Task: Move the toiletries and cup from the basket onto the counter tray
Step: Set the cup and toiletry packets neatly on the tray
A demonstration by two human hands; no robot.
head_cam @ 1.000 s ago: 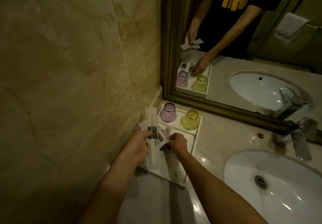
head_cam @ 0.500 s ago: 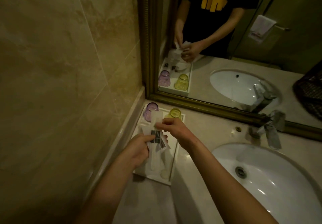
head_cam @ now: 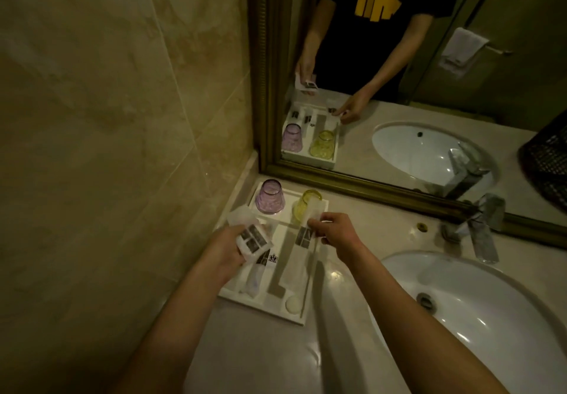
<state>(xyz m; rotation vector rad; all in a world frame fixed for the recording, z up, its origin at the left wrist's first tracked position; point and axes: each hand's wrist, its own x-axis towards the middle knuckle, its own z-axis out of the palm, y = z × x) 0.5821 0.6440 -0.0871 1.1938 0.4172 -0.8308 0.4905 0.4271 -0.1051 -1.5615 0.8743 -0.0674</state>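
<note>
A white counter tray (head_cam: pixel 294 317) lies in the corner by the wall and mirror. At its far end stand an upside-down purple cup (head_cam: pixel 270 196) and a yellow cup (head_cam: pixel 302 206). My left hand (head_cam: pixel 225 251) grips a small bundle of white toiletry packets (head_cam: pixel 250 235) over the tray's left side. My right hand (head_cam: pixel 336 231) pinches the top of a long white packet (head_cam: pixel 299 258) that lies lengthwise in the tray's right compartment. Another long packet (head_cam: pixel 254 280) and a round soap (head_cam: pixel 293 304) rest in the tray.
A white sink basin (head_cam: pixel 491 317) fills the counter to the right, with a chrome tap (head_cam: pixel 484 228) behind it. A gold-framed mirror (head_cam: pixel 352 185) runs along the back. The dark wire basket (head_cam: pixel 549 160) shows only in the mirror at far right. Tiled wall on the left.
My right hand has drawn one long packet out of the bundle and brought it to the tray's right compartment. My left hand keeps the remaining packets. The camera has swung slightly right.
</note>
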